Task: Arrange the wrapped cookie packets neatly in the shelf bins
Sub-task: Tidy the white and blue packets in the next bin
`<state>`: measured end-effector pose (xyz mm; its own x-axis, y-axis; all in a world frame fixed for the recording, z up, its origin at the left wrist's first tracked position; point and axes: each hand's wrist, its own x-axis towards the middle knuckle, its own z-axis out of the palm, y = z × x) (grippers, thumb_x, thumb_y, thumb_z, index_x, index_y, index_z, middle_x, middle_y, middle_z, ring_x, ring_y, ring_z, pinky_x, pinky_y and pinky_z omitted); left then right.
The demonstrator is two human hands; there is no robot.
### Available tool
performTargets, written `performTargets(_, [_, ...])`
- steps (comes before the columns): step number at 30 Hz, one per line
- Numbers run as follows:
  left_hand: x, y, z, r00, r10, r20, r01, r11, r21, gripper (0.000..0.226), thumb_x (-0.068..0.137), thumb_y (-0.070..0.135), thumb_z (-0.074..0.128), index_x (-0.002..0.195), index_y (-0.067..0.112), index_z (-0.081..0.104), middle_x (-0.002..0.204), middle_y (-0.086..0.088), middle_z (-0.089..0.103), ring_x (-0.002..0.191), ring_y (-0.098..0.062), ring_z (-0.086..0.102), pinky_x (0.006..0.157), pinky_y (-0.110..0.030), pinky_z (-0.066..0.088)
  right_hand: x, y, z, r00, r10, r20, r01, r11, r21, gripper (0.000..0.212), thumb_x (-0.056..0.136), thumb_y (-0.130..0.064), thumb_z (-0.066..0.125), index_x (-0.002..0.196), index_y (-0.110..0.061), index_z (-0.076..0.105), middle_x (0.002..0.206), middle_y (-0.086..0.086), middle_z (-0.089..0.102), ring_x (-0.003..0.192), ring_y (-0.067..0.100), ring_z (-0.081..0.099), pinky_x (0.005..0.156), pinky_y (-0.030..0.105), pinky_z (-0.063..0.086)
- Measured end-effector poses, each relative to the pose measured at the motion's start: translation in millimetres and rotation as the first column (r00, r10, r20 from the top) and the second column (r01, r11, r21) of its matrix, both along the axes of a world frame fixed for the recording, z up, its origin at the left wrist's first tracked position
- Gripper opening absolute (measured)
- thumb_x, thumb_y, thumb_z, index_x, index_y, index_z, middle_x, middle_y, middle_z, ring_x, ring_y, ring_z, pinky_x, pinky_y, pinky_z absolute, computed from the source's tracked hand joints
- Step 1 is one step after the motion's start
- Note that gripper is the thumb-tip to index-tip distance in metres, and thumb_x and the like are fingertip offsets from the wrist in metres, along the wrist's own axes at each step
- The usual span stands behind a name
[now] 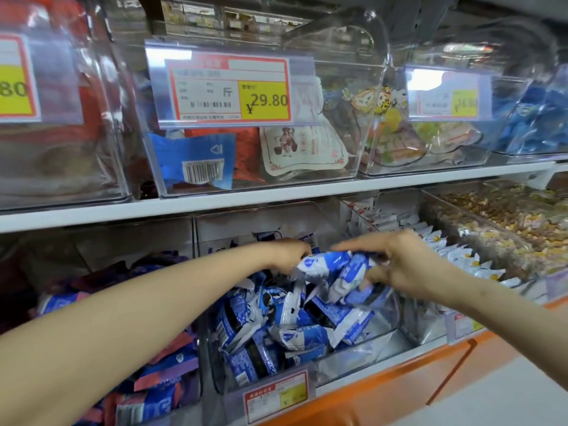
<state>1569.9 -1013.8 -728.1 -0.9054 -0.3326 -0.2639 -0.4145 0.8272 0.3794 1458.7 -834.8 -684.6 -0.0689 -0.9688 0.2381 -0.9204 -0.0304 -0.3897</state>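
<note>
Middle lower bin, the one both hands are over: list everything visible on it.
The middle lower bin is a clear, glossy plastic box, open on top, sitting upright on the orange-fronted lower shelf between a bin of purple-and-blue packs and one of white packs. A red-and-yellow price label hangs on its front lip. Blue-and-white packets lie jumbled inside, heaped left and back; the front right floor is bare. Above it, the left hand and right hand hold a bunch of packets.

The white shelf board (276, 196) carries a row of clear upper bins (255, 187) directly on it, and below that board clear lower bins (368, 342) sit side by side on the orange-edged lower shelf (399, 376).
</note>
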Motion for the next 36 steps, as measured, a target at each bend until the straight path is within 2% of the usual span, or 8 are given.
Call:
performTargets(4, [-0.6, -3.6, -8.2, 0.995, 0.095, 0.025, -0.091, 0.985, -0.144, 0.029, 0.087, 0.034, 0.064, 0.103, 0.011, 0.056, 0.105, -0.005, 0.06, 0.088, -0.02, 0.055, 0.073, -0.028, 0.042, -15.2, 1.6, 12.2, 0.97, -0.146, 0.195, 0.163, 0.984, -0.077, 0.058, 0.061, -0.01, 0.084, 0.098, -0.047, 0.059, 0.098, -0.012, 0.067, 0.09, 0.025, 0.066, 0.082, 0.035, 0.053])
performTargets(8, [9.9, -16.6, -4.0, 0.97, 0.208, -0.127, -0.224, 0.965, -0.135, 0.004, 0.087, 0.014, 0.06, 0.087, 0.016, 0.064, 0.091, 0.002, 0.067, 0.085, -0.015, 0.062, 0.075, -0.028, 0.05, -27.2, 2.5, 5.2, 0.944, -0.228, 0.24, 0.249, 0.966, -0.062, 0.054, 0.061, -0.012, 0.083, 0.109, -0.03, 0.067, 0.103, -0.007, 0.069, 0.094, 0.03, 0.065, 0.086, 0.043, 0.051])
performTargets(14, [42.1, -27.8, 24.0, 0.929, 0.238, -0.285, -0.262, 0.964, -0.049, 0.008, 0.086, 0.009, 0.061, 0.092, 0.004, 0.065, 0.093, -0.007, 0.067, 0.078, -0.013, 0.056, 0.066, -0.023, 0.043, -34.9, -4.7, -7.7, 0.927, -0.28, 0.249, 0.305, 0.95, -0.068, 0.058, 0.055, -0.038, 0.076, 0.111, -0.036, 0.064, 0.087, 0.027, 0.068, 0.057, 0.012, 0.058, 0.066, 0.034, 0.054])
performTargets(18, [27.4, -13.9, 2.2, 0.967, 0.246, -0.062, -0.251, 0.964, -0.088, 0.046, 0.085, 0.045, 0.062, 0.117, 0.012, 0.055, 0.112, -0.005, 0.062, 0.096, -0.019, 0.059, 0.085, -0.029, 0.048, -35.0, -9.2, -11.7, 0.913, -0.315, 0.261, 0.346, 0.935, -0.083, 0.05, 0.067, -0.017, 0.08, 0.115, -0.018, 0.065, 0.067, 0.004, 0.069, 0.036, 0.0, 0.046, 0.042, 0.013, 0.037])
performTargets(23, [8.5, 0.0, -15.5, 0.972, 0.23, -0.05, -0.235, 0.948, -0.214, 0.041, 0.088, 0.039, 0.06, 0.114, 0.008, 0.054, 0.107, -0.008, 0.059, 0.089, -0.02, 0.052, 0.073, -0.028, 0.041, -33.2, -10.2, -17.3, 0.9, -0.337, 0.277, 0.386, 0.912, -0.141, 0.044, 0.071, -0.008, 0.079, 0.113, -0.01, 0.067, 0.085, 0.002, 0.067, 0.053, -0.012, 0.055, 0.051, 0.002, 0.039])
performTargets(30, [65.6, -36.7, 30.6, 0.913, 0.331, -0.24, -0.38, 0.904, -0.198, 0.017, 0.086, 0.031, 0.064, 0.078, 0.015, 0.061, 0.069, 0.0, 0.058, 0.061, -0.012, 0.052, 0.056, -0.025, 0.038, -24.5, -15.9, -17.3, 0.909, -0.318, 0.272, 0.375, 0.906, -0.195, 0.048, 0.069, -0.007, 0.079, 0.116, -0.007, 0.066, 0.102, 0.008, 0.069, 0.081, 0.011, 0.059, 0.062, -0.001, 0.039])
performTargets(34, [90.8, -51.2, 26.9, 0.874, 0.436, -0.214, -0.484, 0.819, -0.307, 0.037, 0.09, 0.025, 0.058, 0.123, 0.011, 0.051, 0.109, -0.007, 0.065, 0.085, -0.019, 0.059, 0.06, -0.025, 0.038, -20.5, -21.4, -14.7, 0.928, -0.296, 0.225, 0.345, 0.912, -0.223, 0.05, 0.068, -0.008, 0.08, 0.116, -0.006, 0.066, 0.106, 0.012, 0.07, 0.086, 0.012, 0.059, 0.069, 0.004, 0.039])
performTargets(36, [85.7, -41.0, 20.4, 0.857, 0.378, -0.351, -0.497, 0.785, -0.37, 0.046, 0.091, 0.022, 0.057, 0.133, 0.016, 0.039, 0.12, -0.003, 0.058, 0.095, -0.018, 0.056, 0.068, -0.022, 0.039, -20.0, -22.0, -13.5, 0.93, -0.292, 0.222, 0.344, 0.906, -0.248, 0.051, 0.067, -0.006, 0.08, 0.116, -0.005, 0.066, 0.106, 0.013, 0.07, 0.088, 0.011, 0.059, 0.068, -0.003, 0.037])
